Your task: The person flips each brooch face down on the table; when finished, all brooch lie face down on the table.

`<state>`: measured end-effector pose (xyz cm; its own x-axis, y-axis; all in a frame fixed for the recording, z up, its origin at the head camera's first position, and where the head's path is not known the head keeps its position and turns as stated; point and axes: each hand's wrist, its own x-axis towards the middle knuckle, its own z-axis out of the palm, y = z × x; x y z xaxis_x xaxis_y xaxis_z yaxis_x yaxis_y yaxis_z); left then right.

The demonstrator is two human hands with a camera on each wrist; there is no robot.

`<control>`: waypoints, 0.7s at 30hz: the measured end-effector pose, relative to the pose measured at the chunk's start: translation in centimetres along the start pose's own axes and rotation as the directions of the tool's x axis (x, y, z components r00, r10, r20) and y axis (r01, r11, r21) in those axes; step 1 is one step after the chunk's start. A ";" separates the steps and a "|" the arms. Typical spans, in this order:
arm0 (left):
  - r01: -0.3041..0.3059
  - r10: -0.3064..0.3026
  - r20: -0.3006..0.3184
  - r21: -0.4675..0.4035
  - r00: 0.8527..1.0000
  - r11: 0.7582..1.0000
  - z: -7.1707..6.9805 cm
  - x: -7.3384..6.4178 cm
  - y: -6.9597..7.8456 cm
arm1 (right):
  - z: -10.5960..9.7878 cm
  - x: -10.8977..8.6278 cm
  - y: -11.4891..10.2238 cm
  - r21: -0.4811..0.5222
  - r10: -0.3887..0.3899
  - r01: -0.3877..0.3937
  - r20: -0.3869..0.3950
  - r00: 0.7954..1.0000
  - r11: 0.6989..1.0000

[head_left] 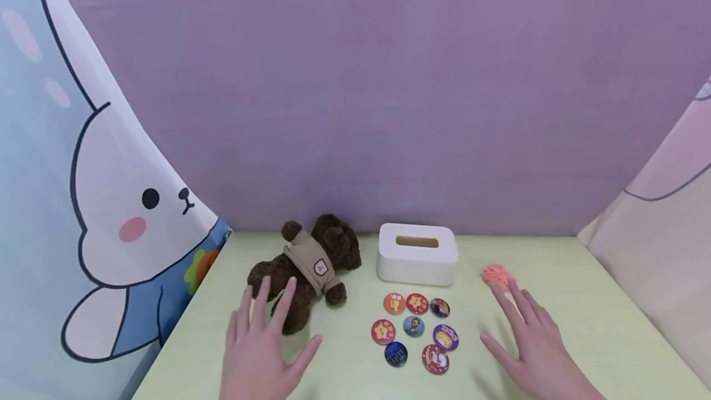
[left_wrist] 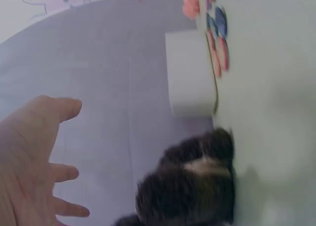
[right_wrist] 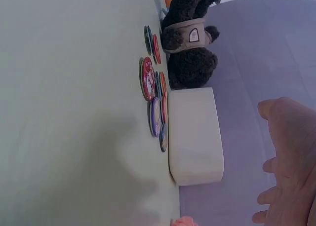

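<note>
A brown teddy bear (head_left: 322,264) in a beige shirt lies on its side at the left of the table. My left hand (head_left: 263,344) hovers in front of its legs, fingers spread, holding nothing. Over the table's right side my right hand (head_left: 533,338) also has its fingers apart and holds nothing; a fluffy coral-pink thing (head_left: 497,275) lies just past its fingertips. Several round badges (head_left: 413,326) lie between the hands, in red, orange, blue and purple. Behind them stands a white tissue box (head_left: 418,267) with a slot in its top.
The pale green table (head_left: 344,369) ends at a purple cloth backdrop (head_left: 389,110). A cartoon-printed curtain (head_left: 133,190) borders the left side, and a pale printed cloth (head_left: 666,221) the right.
</note>
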<state>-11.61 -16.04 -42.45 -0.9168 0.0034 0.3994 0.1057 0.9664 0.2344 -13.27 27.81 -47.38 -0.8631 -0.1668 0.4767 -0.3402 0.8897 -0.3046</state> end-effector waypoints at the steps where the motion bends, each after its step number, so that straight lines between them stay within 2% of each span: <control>1: -0.040 0.039 -0.040 -0.025 0.998 0.999 0.1 0.2 0.4 | 0.0 0.5 -0.3 0.011 -0.008 0.008 0.009 1.000 1.000; 4: -0.150 0.138 -0.112 -0.110 0.984 0.982 0.6 0.6 1.7 | 0.0 1.9 -1.4 0.052 -0.021 0.019 0.039 0.999 0.998; 7: -0.202 0.185 -0.099 -0.208 0.978 0.957 1.7 0.9 3.0 | 0.5 3.0 -2.8 0.093 -0.016 0.007 0.097 0.995 0.996; 12: -0.215 0.231 0.007 -0.343 0.973 0.914 5.0 1.7 4.5 | 2.6 5.0 -4.9 0.139 -0.024 -0.002 0.183 0.983 0.990; 17: -0.183 0.264 0.120 -0.457 0.957 0.870 9.1 3.7 5.5 | 5.7 6.8 -6.2 0.188 -0.032 -0.017 0.255 0.966 0.982; 21: -0.178 0.293 0.136 -0.537 0.946 0.824 11.8 5.4 6.3 | 7.7 7.7 -6.5 0.196 -0.040 -0.015 0.274 0.961 0.981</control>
<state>-20.43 -6.92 -49.27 -0.8891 0.3210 0.3262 0.4571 0.6579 0.5985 -20.59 17.47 -48.07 -0.9179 -0.3123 0.2448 -0.3939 0.7916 -0.4671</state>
